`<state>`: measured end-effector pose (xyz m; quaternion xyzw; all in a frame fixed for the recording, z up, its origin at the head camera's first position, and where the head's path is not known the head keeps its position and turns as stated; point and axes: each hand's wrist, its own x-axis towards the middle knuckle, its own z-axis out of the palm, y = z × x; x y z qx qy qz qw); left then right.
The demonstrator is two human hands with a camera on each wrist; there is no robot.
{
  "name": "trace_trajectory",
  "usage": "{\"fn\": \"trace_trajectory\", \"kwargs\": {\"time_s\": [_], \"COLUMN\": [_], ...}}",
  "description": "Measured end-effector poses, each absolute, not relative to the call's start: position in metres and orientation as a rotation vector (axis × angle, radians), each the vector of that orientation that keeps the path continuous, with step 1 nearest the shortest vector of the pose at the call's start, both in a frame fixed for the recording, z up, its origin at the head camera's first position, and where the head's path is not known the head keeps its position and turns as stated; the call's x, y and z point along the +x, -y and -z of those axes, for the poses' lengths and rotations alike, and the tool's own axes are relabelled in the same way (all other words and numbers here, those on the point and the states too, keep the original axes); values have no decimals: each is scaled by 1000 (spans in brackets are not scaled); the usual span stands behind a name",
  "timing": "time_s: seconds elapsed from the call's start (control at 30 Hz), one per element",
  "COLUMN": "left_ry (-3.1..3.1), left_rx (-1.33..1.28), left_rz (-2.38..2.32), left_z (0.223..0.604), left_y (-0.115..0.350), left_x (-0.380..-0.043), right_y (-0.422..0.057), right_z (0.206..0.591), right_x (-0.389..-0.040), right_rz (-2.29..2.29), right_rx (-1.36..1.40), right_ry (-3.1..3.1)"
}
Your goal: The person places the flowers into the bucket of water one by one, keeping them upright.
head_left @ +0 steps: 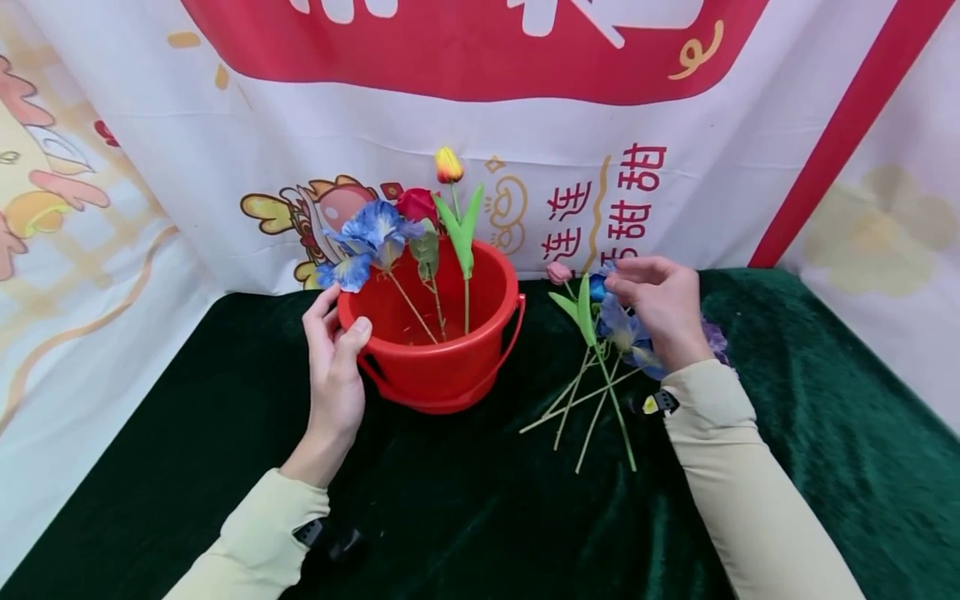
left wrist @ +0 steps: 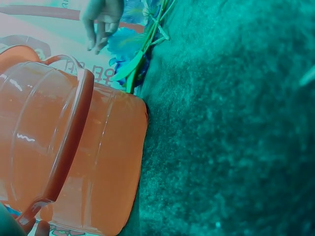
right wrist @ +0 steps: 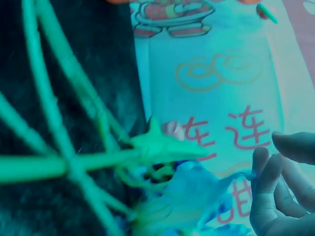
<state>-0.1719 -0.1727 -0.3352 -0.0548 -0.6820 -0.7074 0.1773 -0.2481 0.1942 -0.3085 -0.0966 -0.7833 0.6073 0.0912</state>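
A red bucket (head_left: 442, 379) stands on the green cloth, its rim gripped on the left side by my left hand (head_left: 337, 375). Inside it lean a blue iris (head_left: 371, 233), a red rose (head_left: 417, 205) and a yellow-red tulip (head_left: 448, 167). My right hand (head_left: 660, 304) is over a loose pile of artificial flowers to the right. There, a pink tulip (head_left: 558, 272) and a blue-purple iris (head_left: 626, 333) lie with crossing stems. In the right wrist view a blue petal (right wrist: 229, 182) reaches my loosely curled fingers; thumb and fingertips stand slightly apart.
Dark green velvet cloth (head_left: 465, 500) covers the table. A white and red printed backdrop (head_left: 420, 125) hangs close behind the bucket. The bucket's handle (head_left: 516, 342) hangs down its side. Several flower stems (head_left: 581, 408) point toward the front of the table.
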Motion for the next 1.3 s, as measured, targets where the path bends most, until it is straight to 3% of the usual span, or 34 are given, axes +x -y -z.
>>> {"fn": "trace_trajectory", "kwargs": {"time_s": [0.67,1.3], "left_ry": [1947,1953], "left_rx": [-159,-146], "left_rz": [2011,2002], "left_z": [335,335], "left_y": [172,174], "left_x": [-172,-174], "right_y": [-199,-184], "right_z": [332,340], "right_x": [-256,-259], "right_rz": [-1458,-1179], "right_rx": [-140,11], "right_ry": [3006,3135]}}
